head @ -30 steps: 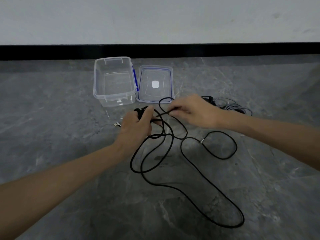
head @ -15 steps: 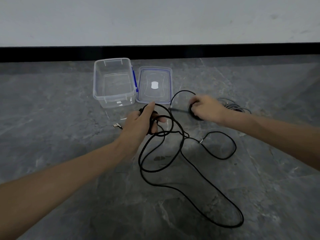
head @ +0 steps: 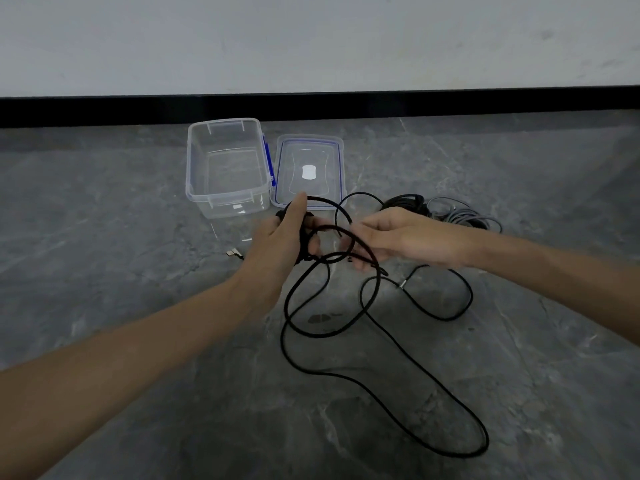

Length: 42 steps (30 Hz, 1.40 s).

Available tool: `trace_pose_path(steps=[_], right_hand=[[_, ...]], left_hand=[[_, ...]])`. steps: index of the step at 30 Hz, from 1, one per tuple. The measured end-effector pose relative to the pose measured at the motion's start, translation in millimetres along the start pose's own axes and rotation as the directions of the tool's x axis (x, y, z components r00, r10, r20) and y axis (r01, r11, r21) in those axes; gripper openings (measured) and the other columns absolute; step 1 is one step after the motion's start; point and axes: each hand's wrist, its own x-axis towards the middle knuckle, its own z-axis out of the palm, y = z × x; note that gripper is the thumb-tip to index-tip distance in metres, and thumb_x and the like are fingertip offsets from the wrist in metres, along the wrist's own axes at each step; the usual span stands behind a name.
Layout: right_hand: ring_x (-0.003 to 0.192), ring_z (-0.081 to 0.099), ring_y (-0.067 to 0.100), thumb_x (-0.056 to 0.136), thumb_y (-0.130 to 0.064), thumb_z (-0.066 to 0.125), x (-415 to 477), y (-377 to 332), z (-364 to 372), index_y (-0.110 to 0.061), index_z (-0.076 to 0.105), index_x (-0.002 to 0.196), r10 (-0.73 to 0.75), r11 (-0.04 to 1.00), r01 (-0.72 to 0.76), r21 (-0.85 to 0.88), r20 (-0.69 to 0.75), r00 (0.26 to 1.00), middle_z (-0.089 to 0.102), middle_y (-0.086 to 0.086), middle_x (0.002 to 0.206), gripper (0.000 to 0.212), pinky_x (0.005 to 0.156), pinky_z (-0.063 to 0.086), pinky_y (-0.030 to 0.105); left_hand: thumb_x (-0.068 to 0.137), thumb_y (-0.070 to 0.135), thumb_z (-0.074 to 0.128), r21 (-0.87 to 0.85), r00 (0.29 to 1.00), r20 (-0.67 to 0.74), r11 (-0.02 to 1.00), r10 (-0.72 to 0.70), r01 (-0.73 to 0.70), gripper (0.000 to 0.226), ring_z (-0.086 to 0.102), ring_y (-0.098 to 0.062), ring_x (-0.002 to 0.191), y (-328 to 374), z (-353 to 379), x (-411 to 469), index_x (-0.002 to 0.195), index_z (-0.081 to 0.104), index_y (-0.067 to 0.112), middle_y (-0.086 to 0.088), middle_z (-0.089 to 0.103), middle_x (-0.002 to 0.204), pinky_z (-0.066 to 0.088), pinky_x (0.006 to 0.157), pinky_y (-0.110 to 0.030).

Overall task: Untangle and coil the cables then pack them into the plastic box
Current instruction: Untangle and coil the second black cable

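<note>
- The surface is a grey, marble-veined stone floor (head: 104, 237). Its far edge meets a black skirting band (head: 450, 103) under a plain pale wall (head: 311, 39).
- A clear, rectangular plastic box with blue side clips (head: 207, 199) stands open and upright close to the floor's far edge.
- Its clear, blue-rimmed lid (head: 329, 157) lies flat just beside the box, on the right.
- A long, thin black cable (head: 446, 319) sprawls in loose loops over the middle of the floor, towards the near edge, and rises at its far end into both hands.
- The left hand (head: 284, 237) grips a small coil of this cable, fingers curled round the loops and thumb raised.
- The right hand (head: 401, 239) pinches one strand of the same cable beside the coil.
- A heap of further black and grey cables (head: 450, 214) lies on the floor behind the right hand, right of the lid.
- A small metal plug (head: 231, 253) rests on the floor left of the left hand, in front of the box.
</note>
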Motion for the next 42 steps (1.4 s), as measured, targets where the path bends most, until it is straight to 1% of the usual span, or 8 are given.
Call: trace_pose_path(steps=[3,6,12,22,29,34,39,42], right_hand=[[0.076,0.053,0.033,0.097,-0.047,0.043,-6.8,5.7,-8.8,-0.025,0.068,0.078,-0.052,0.996,0.051,-0.076,0.001,0.999,0.055,0.005,0.073,0.038,0.089,0.046,0.047],[0.065,0.049,0.018,0.096,-0.038,0.046,-7.2,20.6,-12.0,-0.005,0.07,0.093,-0.01,0.993,0.001,-0.119,-0.072,0.997,0.049,-0.001,0.061,0.04,0.079,0.047,0.026],[0.051,0.055,0.013,0.104,-0.016,0.039,-3.0,51.2,4.5,-0.012,0.057,0.101,0.189,0.933,-0.213,-0.29,-0.106,0.976,0.057,0.003,0.059,0.019,0.054,0.051,0.029],[0.071,0.06,0.01,0.092,-0.017,0.055,-1.1,46.6,17.8,-0.004,0.068,0.089,0.336,0.795,-0.272,-0.542,0.02,0.942,0.071,0.003,0.081,0.018,0.069,0.049,0.03],[0.053,0.05,0.017,0.08,-0.004,0.054,-7.4,55.7,21.3,-0.007,0.052,0.056,0.57,0.54,-0.332,-0.774,0.046,0.821,0.056,0.004,0.058,0.024,0.048,0.037,0.024],[0.055,0.049,0.016,0.088,-0.006,0.051,-14.3,84.4,35.3,-0.004,0.055,0.079,0.662,0.384,-0.335,-0.86,0.003,0.75,0.06,0.011,0.08,0.011,0.043,0.037,0.022],[0.057,0.047,0.017,0.089,-0.016,0.053,-11.2,84.5,33.5,-0.009,0.048,0.066,0.567,0.543,-0.34,-0.768,0.037,0.823,0.051,0.004,0.066,0.025,0.052,0.039,0.03],[0.088,0.059,0.014,0.086,-0.035,0.063,-7.2,70.6,26.5,-0.021,0.059,0.101,0.415,0.762,-0.36,-0.539,-0.022,0.91,0.062,-0.003,0.098,0.02,0.08,0.051,0.031]], left_hand=[[0.101,0.044,0.041,-0.062,0.999,-0.05,0.998,-0.006,0.003,0.048,0.05,-0.011,0.054,3.2,-5.6,2.7,0.071,0.063,0.013,0.006,0.047,0.044,0.046,0.066,-0.02],[0.102,0.044,0.038,-0.146,0.998,-0.052,0.989,-0.045,0.037,0.046,0.047,-0.009,0.048,10.8,-10.0,6.0,0.082,0.062,0.01,0.008,0.046,0.042,0.043,0.068,-0.02],[0.103,0.047,0.033,-0.168,0.999,0.014,0.985,-0.048,0.05,0.06,0.044,-0.007,0.049,15.3,-8.3,6.5,0.126,0.056,-0.004,0.01,0.046,0.042,0.045,0.056,-0.011],[0.101,0.048,0.035,-0.171,0.999,0.04,0.984,-0.036,0.043,0.051,0.046,-0.006,0.047,20.7,-2.4,2.0,0.109,0.059,0.003,0.008,0.047,0.041,0.046,0.062,-0.013],[0.102,0.045,0.035,-0.246,0.998,0.07,0.969,-0.006,0.023,0.048,0.042,-0.009,0.053,28.5,-2.2,2.6,0.103,0.058,0.003,0.009,0.047,0.041,0.045,0.055,-0.011],[0.103,0.043,0.034,-0.269,0.994,0.102,0.963,0.027,0.002,0.046,0.038,-0.011,0.056,31.9,1.5,0.4,0.116,0.052,0.002,0.009,0.052,0.041,0.048,0.055,-0.008],[0.102,0.041,0.036,-0.239,0.994,0.109,0.971,0.022,0.005,0.048,0.04,-0.01,0.053,30.6,8.0,-2.5,0.102,0.06,-0.002,0.007,0.048,0.04,0.046,0.054,-0.008],[0.101,0.042,0.039,-0.204,0.994,0.103,0.979,0.031,-0.009,0.05,0.044,-0.009,0.051,25.8,9.9,-2.8,0.082,0.066,0.005,0.008,0.045,0.042,0.046,0.054,-0.01]])
